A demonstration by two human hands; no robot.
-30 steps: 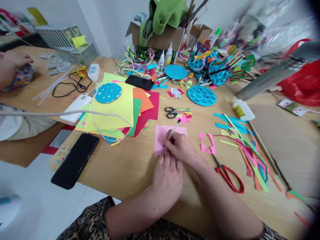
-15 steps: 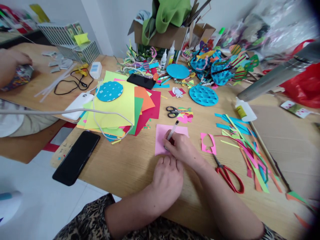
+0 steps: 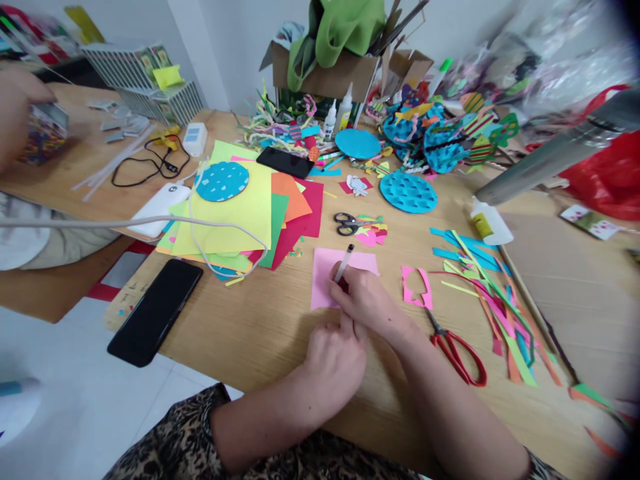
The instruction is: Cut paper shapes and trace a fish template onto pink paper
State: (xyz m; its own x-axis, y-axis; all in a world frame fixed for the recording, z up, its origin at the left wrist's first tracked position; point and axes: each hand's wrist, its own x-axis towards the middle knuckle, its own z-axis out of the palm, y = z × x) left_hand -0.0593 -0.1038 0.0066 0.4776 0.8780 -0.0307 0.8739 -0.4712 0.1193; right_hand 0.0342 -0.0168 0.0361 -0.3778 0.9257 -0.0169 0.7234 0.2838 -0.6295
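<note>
- The pink paper square lies flat on the wooden table, just before the person, below the black-handled scissors.
- The right hand pinches a pen in closed fingers, tip down on the sheet, seemingly to draw.
- The left hand rests curled at the sheet's near edge, likely steadying it; whether it touches the paper is unclear.
- The pen tip and the sheet's near right corner are hidden by the fingers.
- Red-handled scissors lie just beside the right wrist.

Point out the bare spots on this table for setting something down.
Bare wood lies between the black phone and the left hand. The brown cardboard sheet at far right is bare too. The back, around the blue discs, is crowded.
</note>
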